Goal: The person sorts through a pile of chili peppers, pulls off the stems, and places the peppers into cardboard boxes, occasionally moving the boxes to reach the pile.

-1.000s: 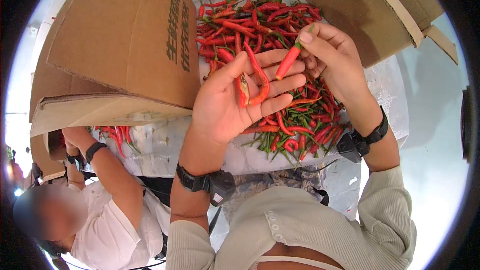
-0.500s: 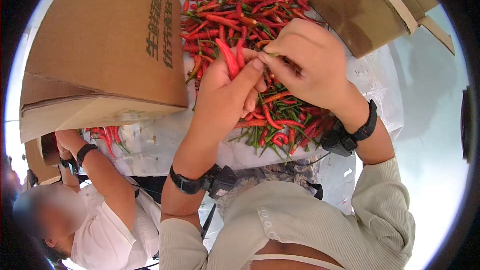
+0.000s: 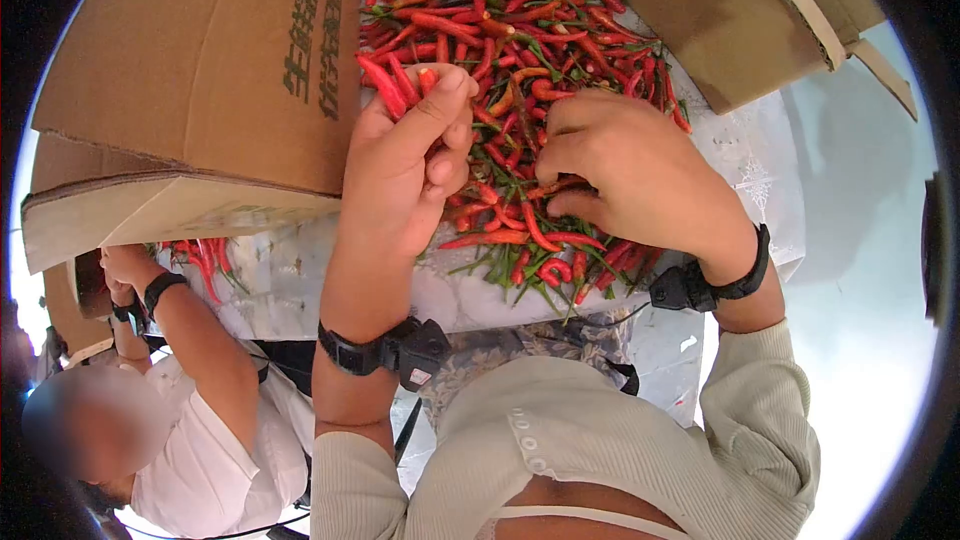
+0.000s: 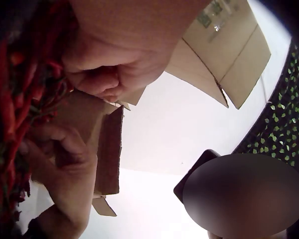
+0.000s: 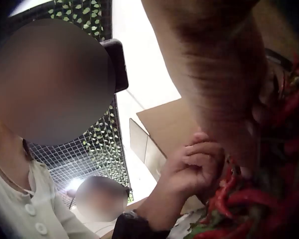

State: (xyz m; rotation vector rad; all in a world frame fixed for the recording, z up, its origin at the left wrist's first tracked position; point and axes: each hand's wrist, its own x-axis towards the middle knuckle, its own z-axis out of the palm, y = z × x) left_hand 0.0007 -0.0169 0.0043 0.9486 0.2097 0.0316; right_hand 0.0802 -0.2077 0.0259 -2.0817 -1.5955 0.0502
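In the head view my left hand (image 3: 400,165) grips several red chilies (image 3: 385,87), their smooth ends sticking up past the thumb. My right hand (image 3: 650,175) is over the chili pile (image 3: 520,40), fingers bent down among the chilies; whether it pinches one is hidden. The left wrist view has the left hand (image 4: 124,59) large at the top, and the right hand (image 4: 65,174) with thumb and fingers bent at the pile. In the right wrist view the right hand (image 5: 219,74) hides its own fingertips, and the left hand (image 5: 189,169) is curled beyond it.
A tall cardboard box (image 3: 210,50) stands left of the pile, another box (image 3: 710,20) at the upper right. The pile lies on a pale covered table (image 3: 745,145). At the lower left another person (image 3: 200,440) reaches beside red chilies (image 3: 205,265).
The hands have parted after meeting over the pile. The left moved left with chilies held in its curled fingers, where earlier it lay open; the right lowered onto the pile.
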